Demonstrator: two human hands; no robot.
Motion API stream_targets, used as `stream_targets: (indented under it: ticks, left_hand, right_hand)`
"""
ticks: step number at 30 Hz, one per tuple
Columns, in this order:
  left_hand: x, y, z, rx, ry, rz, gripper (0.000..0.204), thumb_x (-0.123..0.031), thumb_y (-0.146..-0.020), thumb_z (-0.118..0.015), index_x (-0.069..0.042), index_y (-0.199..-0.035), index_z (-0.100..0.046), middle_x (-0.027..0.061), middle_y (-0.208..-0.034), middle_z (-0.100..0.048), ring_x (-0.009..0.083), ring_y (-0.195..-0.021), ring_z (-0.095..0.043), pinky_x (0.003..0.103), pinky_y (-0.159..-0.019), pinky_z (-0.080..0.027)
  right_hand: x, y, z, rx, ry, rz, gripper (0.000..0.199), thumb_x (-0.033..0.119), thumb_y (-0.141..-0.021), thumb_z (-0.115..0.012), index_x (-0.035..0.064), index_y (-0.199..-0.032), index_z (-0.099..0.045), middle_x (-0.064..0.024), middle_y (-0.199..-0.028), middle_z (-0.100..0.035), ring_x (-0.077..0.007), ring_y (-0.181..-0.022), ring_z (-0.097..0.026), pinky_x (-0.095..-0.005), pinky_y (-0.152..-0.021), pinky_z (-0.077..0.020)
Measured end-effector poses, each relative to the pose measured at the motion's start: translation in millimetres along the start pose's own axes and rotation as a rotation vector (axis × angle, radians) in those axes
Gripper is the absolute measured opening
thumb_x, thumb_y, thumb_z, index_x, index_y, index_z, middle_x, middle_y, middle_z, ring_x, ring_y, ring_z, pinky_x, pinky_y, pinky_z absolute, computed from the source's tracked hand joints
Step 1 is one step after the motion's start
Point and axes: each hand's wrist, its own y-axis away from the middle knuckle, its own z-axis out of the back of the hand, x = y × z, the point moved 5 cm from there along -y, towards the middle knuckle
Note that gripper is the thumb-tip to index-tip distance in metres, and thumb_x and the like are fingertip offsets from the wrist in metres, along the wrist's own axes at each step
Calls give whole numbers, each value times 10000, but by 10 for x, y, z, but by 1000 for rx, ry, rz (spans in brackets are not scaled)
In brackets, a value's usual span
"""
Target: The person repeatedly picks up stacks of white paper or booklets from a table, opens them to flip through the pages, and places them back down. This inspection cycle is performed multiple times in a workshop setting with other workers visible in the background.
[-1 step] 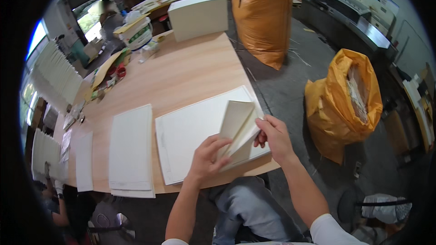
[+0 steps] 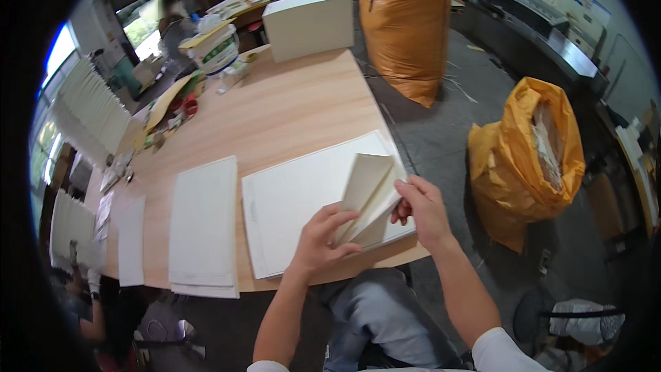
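Observation:
A folded white sheet (image 2: 365, 178) of stiff paper stands tilted over a stack of large white sheets (image 2: 296, 213) at the table's near edge. Its two flaps part in a narrow V. My right hand (image 2: 422, 212) pinches the right flap between thumb and bent fingers. At the lower left end, my left hand (image 2: 322, 238) holds the fold with its thumb and fingers on either side. Part of the left grip is hidden behind the paper. Left of the stack lie a narrower pile of white sheets (image 2: 203, 227) and a slim white strip (image 2: 131, 241).
A white box (image 2: 310, 27) and a white bucket (image 2: 213, 52) stand at the table's far side. Tall stacks of white pieces (image 2: 93, 110) line the left. Two orange sacks (image 2: 406, 41) of paper scraps stand on the floor at right. A co-worker's gloved hand (image 2: 94, 281) shows at lower left.
The view has shifted slightly, so the scene sits a little further right. My left thumb stretches out further beside the fold. Both hands stay on the folded sheet.

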Motion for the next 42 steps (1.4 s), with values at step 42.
stream_targets:
  ticks: [42]
  left_hand:
    - [45, -55, -74, -20, -26, -8, 585, -164, -773, -943, -201, -1320, -740, 117, -1513, -546, 274, -1072, -695, 404, -922, -607]
  right_hand:
    - [-95, -13, 210, -104, -40, 177, 322, 221, -1067, -636, 88, -785, -556, -2, -667, -563, -132, -593, -617, -276, -530, -436]
